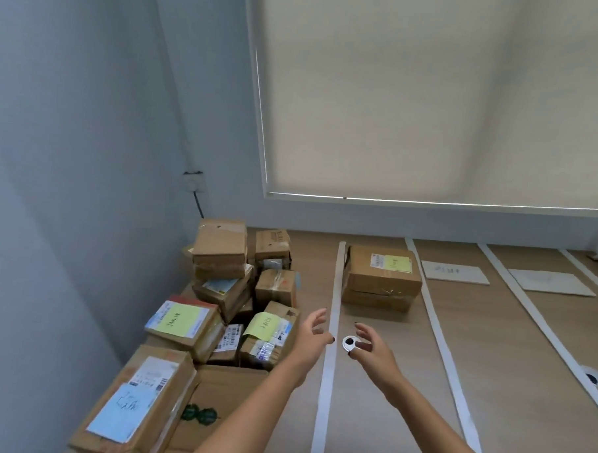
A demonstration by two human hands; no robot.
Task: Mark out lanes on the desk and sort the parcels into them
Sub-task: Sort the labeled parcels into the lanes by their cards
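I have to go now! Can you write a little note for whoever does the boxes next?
Left hand: open, over the nearest white paper strip.
Right hand: open, holding nothing, beside the round silver desk grommet.
Done: white strips mark lanes on the wooden desk; one brown cardboard box with a yellow note sits in the first lane.
Left: sort the pile of brown cardboard parcels at the left into lanes.

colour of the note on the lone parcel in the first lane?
Yellow note on the parcel; head view.
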